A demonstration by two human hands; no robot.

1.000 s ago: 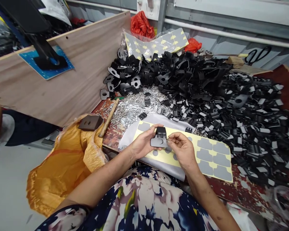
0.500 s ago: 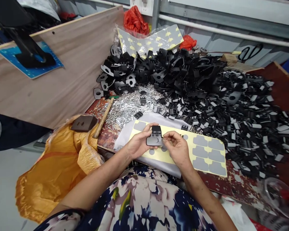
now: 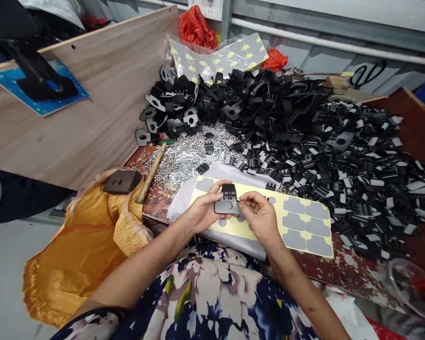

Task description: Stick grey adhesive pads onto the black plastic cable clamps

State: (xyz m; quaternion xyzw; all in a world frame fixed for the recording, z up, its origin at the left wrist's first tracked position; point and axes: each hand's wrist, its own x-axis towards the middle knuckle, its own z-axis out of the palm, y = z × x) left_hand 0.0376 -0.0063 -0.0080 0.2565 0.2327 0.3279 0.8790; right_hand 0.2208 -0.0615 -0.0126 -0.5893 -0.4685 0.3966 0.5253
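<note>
My left hand (image 3: 206,211) is closed round a black plastic hinged clip (image 3: 228,192), thumb at its left edge and fingers beneath. Its flat lower part carries a grey pad, and a ridged black block stands at the top. My right hand (image 3: 260,215) pinches thumb and forefinger together at the clip's right side, by the hinge. Whatever those fingertips hold is too small to make out. Under both hands lies a yellow backing sheet (image 3: 248,230) with grey stickers (image 3: 293,222) at its right end, on top of a grey cloth (image 3: 184,200).
Loose metal pins (image 3: 184,158) lie heaped beyond the hands. Black plastic clip parts (image 3: 262,101) pile up behind, smaller black pieces (image 3: 368,179) to the right. A hammer (image 3: 151,172) rests left, near an orange sack (image 3: 78,264). A wooden board (image 3: 102,94) borders the left side.
The view has shifted very slightly. Both hands keep the same grip on the clip, with hardly any movement at the fingertips.
</note>
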